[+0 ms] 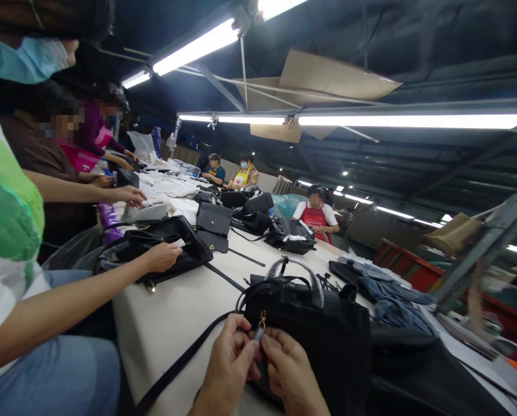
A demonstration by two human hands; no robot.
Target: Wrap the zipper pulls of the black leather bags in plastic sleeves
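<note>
Black handbag stands on the white worktop at about 6 o'clock, right in front of the wearer, with its top edge up and a long black strap running off toward 7 o'clock. The left hand and right hand are both curled in, fingers pressed together, and meet at a small silver metal fitting hanging just under a gold clip at the bag's top edge. Each hand seems to pinch the fitting from its own side, but the fingers hide the exact grip. The part is small, so a tight pinch close to the metal, with the bag kept steady on the worktop, looks like the safest way to handle it. At about 10 o'clock, a co-worker's hand rests on another open black handbag. More black bags sit at about 12 o'clock, blue denim clothing lies at about 2 o'clock, and a person in a red apron stands at about 1 o'clock.
</note>
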